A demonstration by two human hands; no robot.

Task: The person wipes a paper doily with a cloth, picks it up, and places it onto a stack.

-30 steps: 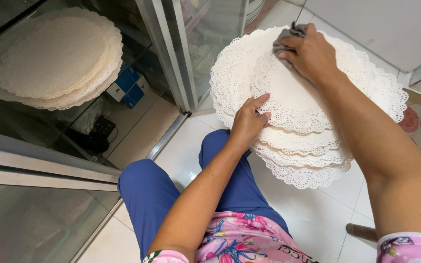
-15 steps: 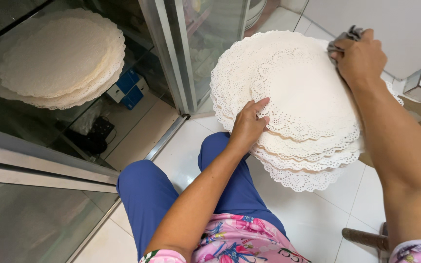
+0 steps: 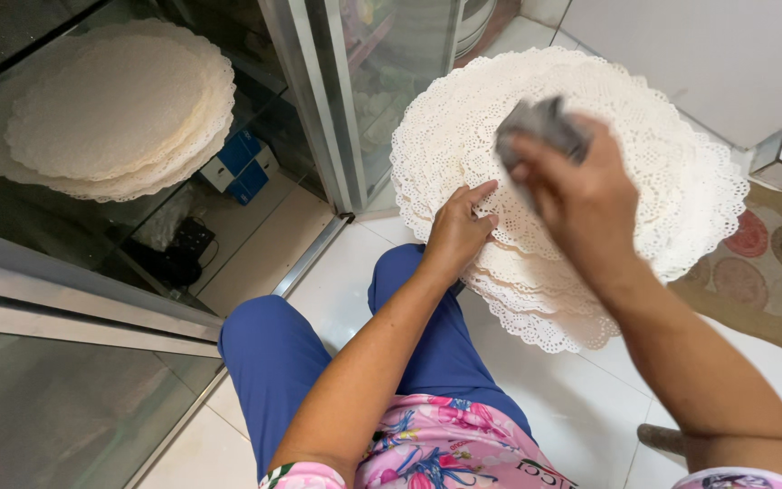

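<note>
We see the left hand [image 3: 457,231] resting on the near left edge of a stack of round white lace doilies [image 3: 672,181], fingers lying close together and flat on the top sheet, thumb tucked at the rim. The stack sits on the person's lap over the blue trousers [image 3: 273,362], its lower edges fanned out and overhanging the white tiled floor [image 3: 554,407]. The right hand [image 3: 581,199] is over the middle of the stack, fingers curled and pinched round a crumpled grey cloth [image 3: 540,127] that pokes out above the knuckles; this hand is blurred, so we cannot tell whether the cloth touches the top doily. To the left, on a glass counter top [image 3: 65,398], lies a second pile of round doilies [image 3: 110,113], well apart from both hands. Blue boxes [image 3: 244,163] show through the glass below. A patterned mat [image 3: 771,272] lies on the floor at right, partly under the stack's rim.
</note>
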